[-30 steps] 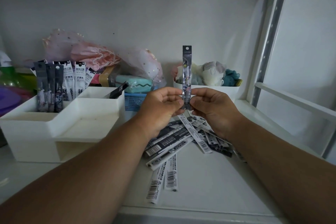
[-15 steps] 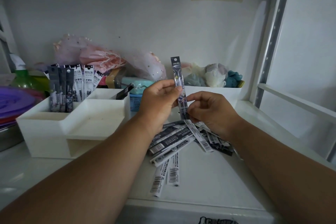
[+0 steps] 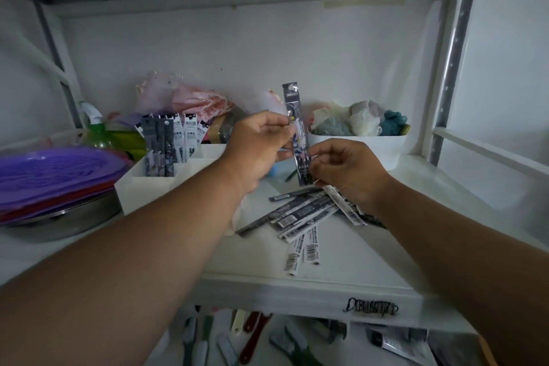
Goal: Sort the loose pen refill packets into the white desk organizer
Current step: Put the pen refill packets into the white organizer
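The white shelf (image 3: 341, 261) carries a stack of purple plates (image 3: 53, 175) at its left edge and a white bin of cloths (image 3: 359, 142) at the back right. The white desk organizer (image 3: 154, 184) stands left of centre, with upright packets (image 3: 166, 142) in its rear compartments. Loose pen refill packets (image 3: 303, 214) lie fanned near the middle of the shelf. Above them the left hand (image 3: 258, 145) pinches a dark refill packet (image 3: 295, 134) at mid-length, holding it nearly upright, while the right hand (image 3: 344, 169) pinches its lower end with curled fingers.
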